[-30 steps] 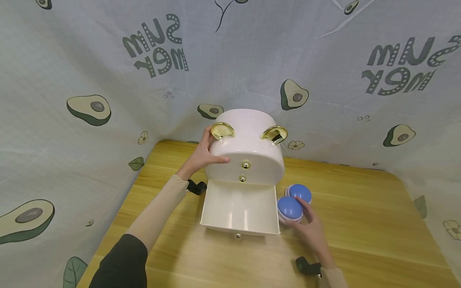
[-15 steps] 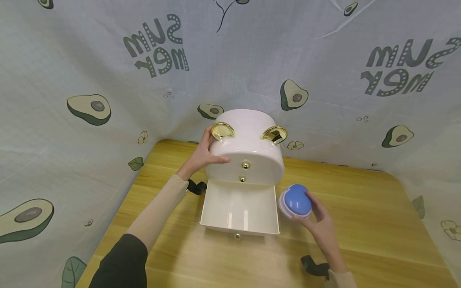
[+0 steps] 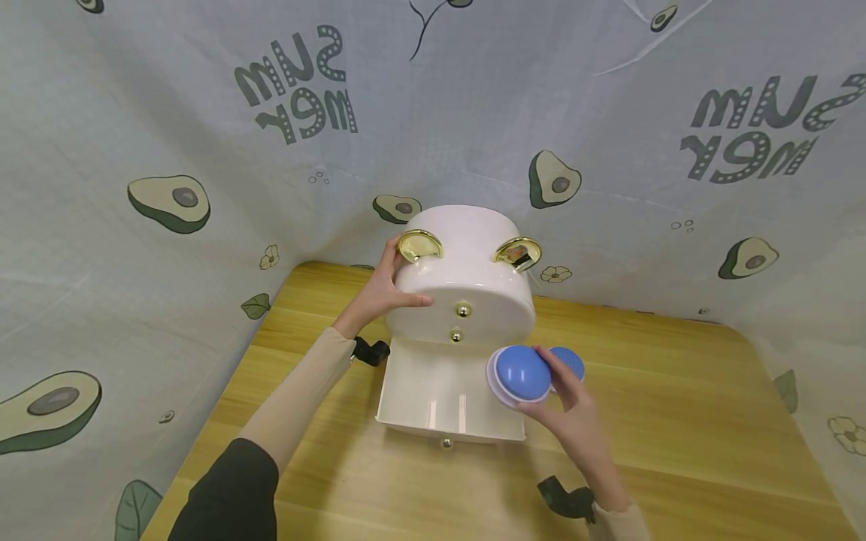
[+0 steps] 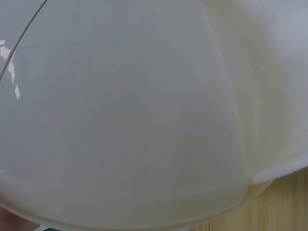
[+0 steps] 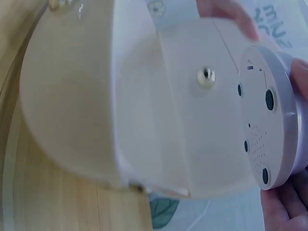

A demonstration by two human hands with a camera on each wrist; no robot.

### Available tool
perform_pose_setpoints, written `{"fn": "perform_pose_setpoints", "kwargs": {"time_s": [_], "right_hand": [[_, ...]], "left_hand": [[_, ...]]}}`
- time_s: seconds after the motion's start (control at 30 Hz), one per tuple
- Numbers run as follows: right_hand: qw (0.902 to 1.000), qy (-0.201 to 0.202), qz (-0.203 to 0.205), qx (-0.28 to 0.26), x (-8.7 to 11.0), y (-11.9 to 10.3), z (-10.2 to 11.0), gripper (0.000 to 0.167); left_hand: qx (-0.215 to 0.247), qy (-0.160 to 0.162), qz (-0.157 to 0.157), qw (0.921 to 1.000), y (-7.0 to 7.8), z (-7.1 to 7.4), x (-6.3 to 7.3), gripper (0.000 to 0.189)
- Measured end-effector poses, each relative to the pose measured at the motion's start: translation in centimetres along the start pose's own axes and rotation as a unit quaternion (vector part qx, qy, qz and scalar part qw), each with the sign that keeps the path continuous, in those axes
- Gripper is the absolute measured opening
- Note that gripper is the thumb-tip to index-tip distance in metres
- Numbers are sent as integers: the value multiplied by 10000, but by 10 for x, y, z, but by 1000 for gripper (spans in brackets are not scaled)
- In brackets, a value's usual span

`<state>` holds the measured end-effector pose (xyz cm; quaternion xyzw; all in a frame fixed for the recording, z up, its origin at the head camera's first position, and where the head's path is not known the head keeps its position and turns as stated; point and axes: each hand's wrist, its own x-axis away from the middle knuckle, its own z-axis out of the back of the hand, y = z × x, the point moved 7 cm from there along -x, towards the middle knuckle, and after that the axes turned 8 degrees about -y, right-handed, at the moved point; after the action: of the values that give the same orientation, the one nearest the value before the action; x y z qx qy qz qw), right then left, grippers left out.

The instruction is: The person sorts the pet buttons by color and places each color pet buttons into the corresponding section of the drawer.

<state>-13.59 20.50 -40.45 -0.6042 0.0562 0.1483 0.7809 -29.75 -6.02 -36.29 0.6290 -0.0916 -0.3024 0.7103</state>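
Observation:
A glossy white storage box (image 3: 465, 274) with gold ears and gold knobs stands against the backdrop. Its lowest drawer (image 3: 426, 383) is pulled out towards me. My left hand (image 3: 377, 294) rests on the box's left side, thumb extended over the front and fingers partly hidden along the side. Over the drawer's right edge, my right hand (image 3: 571, 413) grips a blue-domed push button (image 3: 522, 372) with a pale base. In the right wrist view the button's underside (image 5: 259, 130) shows speaker holes and dark round feet. A second blue push button (image 3: 571, 362) sits behind that hand.
Everything stands on a wooden table (image 3: 676, 421). A pale cloth backdrop (image 3: 460, 113) printed with avocados hangs close behind the box. Each wrist wears a black camera mount, such as the right one (image 3: 567, 500). White shell (image 4: 125, 120) fills most of the left wrist view.
The right hand first shifted right with the gripped push button, then carried it left, from beside the drawer to over its right edge. The left hand and the box stay put.

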Motion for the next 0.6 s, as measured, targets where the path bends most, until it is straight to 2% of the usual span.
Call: {"fn": "perform_pose_setpoints", "kwargs": {"time_s": [0.13,0.27,0.5,0.6], "right_hand": [[9994,-307,-45,-138,-5,-2,-21,80],[9979,-599,77,-250,-12,-4,-45,80],[9938,-963,353,-422,-23,-6,-80,79],[9924,-1068,429,-444,-28,-6,-91,79]], "left_hand": [[-3,-13,100,9999,15,-2,4,103],[-56,1,114,9999,17,-1,5,102],[3,48,-21,10000,-10,3,-3,107],[-23,37,-121,9999,-12,2,-4,105]]}}
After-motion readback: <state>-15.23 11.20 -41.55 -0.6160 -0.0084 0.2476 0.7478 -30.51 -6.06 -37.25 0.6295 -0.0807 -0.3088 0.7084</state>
